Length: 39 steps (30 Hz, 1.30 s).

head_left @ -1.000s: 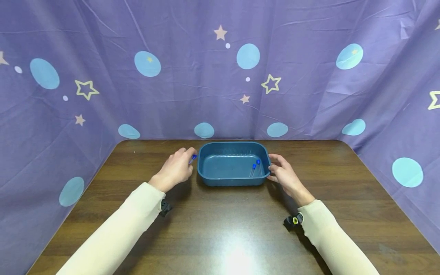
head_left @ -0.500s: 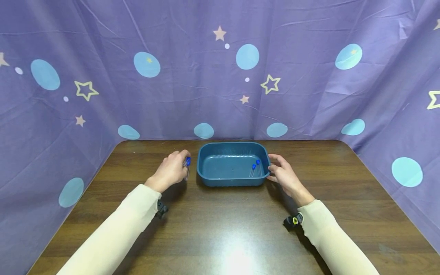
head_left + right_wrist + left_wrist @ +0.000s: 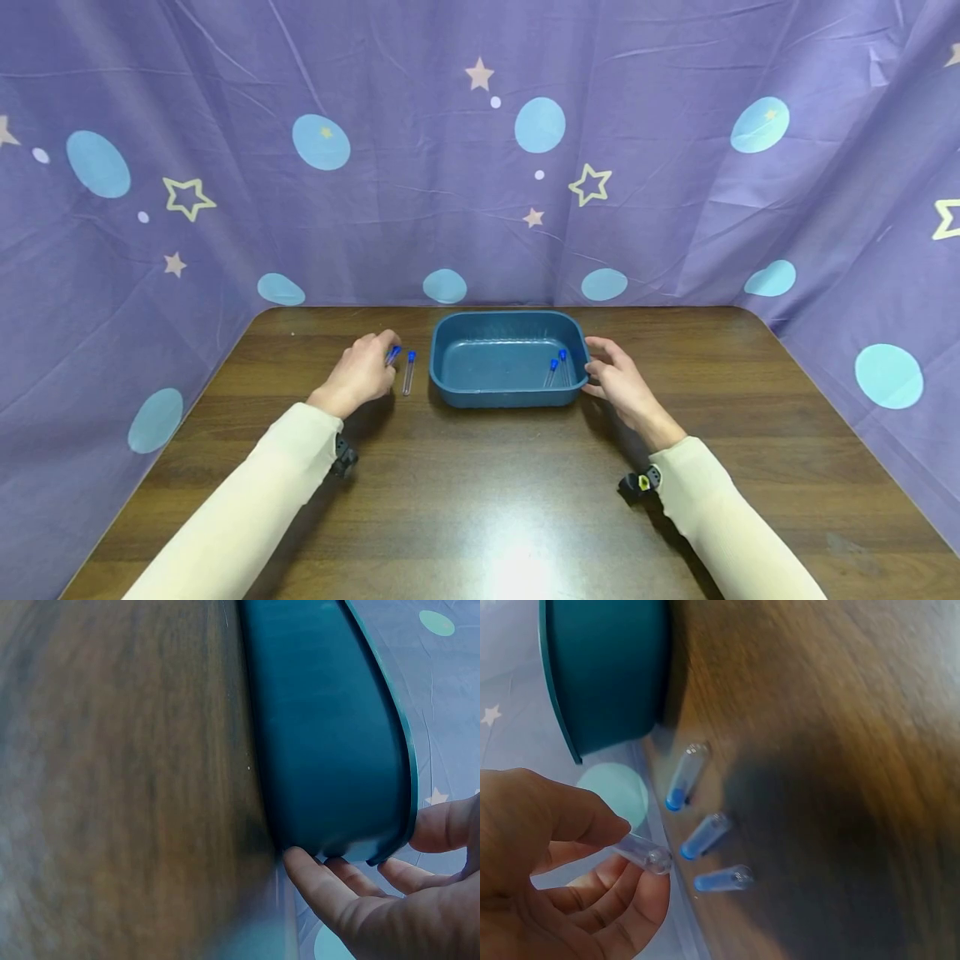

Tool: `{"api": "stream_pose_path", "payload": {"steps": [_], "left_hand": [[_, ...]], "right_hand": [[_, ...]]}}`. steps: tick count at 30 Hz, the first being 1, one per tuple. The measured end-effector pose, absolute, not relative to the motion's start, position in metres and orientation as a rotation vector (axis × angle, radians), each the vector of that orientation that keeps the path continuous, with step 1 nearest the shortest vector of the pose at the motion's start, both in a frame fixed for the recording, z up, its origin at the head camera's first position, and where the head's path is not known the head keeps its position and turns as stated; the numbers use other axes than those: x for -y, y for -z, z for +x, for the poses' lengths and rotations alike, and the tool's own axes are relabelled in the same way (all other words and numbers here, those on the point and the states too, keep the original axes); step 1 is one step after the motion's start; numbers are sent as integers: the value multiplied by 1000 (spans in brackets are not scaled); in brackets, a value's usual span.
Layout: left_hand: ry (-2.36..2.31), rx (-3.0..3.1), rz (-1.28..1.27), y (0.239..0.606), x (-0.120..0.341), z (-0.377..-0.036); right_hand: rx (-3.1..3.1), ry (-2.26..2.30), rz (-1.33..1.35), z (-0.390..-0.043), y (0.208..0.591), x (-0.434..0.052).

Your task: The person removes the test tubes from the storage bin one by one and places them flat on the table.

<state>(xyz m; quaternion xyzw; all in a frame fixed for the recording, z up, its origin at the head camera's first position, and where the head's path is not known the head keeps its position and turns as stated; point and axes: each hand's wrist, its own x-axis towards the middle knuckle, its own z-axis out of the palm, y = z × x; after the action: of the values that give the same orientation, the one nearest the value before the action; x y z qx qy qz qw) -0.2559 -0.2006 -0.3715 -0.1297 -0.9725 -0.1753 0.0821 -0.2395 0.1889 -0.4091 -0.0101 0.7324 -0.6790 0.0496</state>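
Note:
My left hand point(image 3: 358, 375) pinches a clear test tube point(image 3: 639, 852) with a blue cap, held above the table left of the blue plastic bin point(image 3: 480, 398). Another capped test tube point(image 3: 408, 372) lies on the table between that hand and the bin. In the left wrist view, further tubes, a middle one point(image 3: 706, 836) and a lower one point(image 3: 724, 879), lie in a row with it; the hand hides them in the head view. My right hand point(image 3: 626, 385) holds the bin's right end, its fingertips point(image 3: 296, 855) against the outer wall and a digit at the rim.
Inside the bin, two blue-capped tubes, one nearer point(image 3: 552, 372) and one farther right point(image 3: 564, 365), lie at the right end. The brown wooden table point(image 3: 465, 483) ends at a purple patterned curtain point(image 3: 420, 225) behind.
My left hand has moved left, away from the bin, and the tube beside it now lies released on the table. Another tube is now in its fingers. The right hand has stayed put.

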Motion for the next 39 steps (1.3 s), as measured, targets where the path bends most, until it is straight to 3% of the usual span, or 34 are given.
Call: {"api": "stream_pose_path", "payload": {"steps": [39], "left_hand": [[751,3116,-82,388,240,-278]], "right_hand": [[-2256,2035,-26,-241,410,-190]]}}
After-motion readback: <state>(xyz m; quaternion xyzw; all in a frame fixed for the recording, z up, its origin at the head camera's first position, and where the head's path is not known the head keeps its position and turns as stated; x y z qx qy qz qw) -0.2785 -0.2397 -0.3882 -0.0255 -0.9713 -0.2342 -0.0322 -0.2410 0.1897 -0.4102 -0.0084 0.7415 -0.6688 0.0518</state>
